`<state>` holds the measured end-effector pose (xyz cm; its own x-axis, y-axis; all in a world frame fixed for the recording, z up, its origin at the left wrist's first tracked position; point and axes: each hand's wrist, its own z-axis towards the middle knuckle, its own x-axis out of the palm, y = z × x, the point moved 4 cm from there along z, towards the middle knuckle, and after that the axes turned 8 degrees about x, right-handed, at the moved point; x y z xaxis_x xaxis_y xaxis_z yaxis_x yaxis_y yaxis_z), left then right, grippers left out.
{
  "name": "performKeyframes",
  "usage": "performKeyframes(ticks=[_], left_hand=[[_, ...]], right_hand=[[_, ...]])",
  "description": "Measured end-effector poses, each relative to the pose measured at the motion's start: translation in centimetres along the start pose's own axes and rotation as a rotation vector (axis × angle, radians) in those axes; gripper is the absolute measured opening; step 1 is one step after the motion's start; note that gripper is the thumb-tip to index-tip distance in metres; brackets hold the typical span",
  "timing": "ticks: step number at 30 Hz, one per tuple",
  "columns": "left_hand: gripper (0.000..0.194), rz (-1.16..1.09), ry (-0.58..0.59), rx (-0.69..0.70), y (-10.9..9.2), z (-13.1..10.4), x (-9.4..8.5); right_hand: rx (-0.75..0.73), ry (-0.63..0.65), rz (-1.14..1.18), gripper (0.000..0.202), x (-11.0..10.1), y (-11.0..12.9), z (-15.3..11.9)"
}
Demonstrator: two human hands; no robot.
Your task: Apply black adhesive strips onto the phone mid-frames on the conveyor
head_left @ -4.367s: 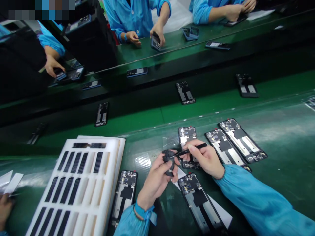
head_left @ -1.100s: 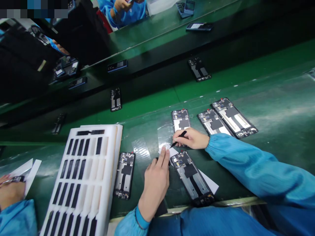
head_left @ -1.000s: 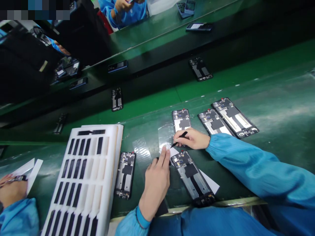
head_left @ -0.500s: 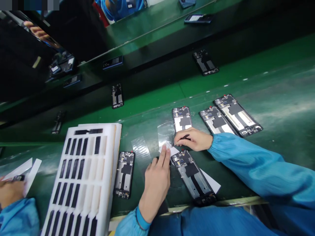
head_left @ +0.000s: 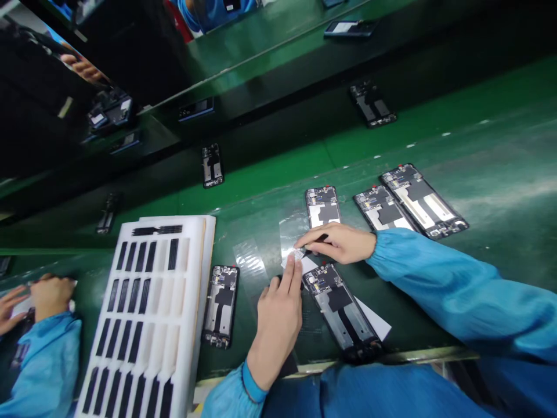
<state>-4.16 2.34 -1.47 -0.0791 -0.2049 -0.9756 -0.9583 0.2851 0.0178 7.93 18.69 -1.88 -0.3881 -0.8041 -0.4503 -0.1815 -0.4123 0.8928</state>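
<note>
My left hand [head_left: 281, 310] lies on a small white label sheet [head_left: 297, 253], two fingertips pressing its lower edge and no object in its grasp. My right hand [head_left: 342, 242] is closed around a dark, thin tool [head_left: 321, 238], its tip side at the sheet's right edge. A white strip [head_left: 373, 319] runs under an opened phone [head_left: 342, 310] just right of my left hand. Another opened phone [head_left: 322, 206] lies beyond my right hand. Clear plastic film [head_left: 292, 229] is spread around the label sheet.
White foam trays [head_left: 148, 313] with black strips stand at left, beside an opened phone [head_left: 220, 306]. Two more phones [head_left: 424, 200] [head_left: 383, 208] lie at right. Phones, such as one at centre left [head_left: 212, 165], sit on the green line beyond. A co-worker's hands [head_left: 52, 296] are at far left.
My right hand has shifted slightly left, its fingers now over the label sheet. Two phones on the line moved right. At far left, both of the co-worker's hands now show.
</note>
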Motion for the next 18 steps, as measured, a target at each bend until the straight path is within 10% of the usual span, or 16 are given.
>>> performKeyframes(ticks=[18], left_hand=[[0.056, -0.229, -0.094, -0.031, 0.8, -0.3, -0.1]], right_hand=[[0.343, -0.250, 0.388, 0.048, 0.8, -1.7, -3.4]])
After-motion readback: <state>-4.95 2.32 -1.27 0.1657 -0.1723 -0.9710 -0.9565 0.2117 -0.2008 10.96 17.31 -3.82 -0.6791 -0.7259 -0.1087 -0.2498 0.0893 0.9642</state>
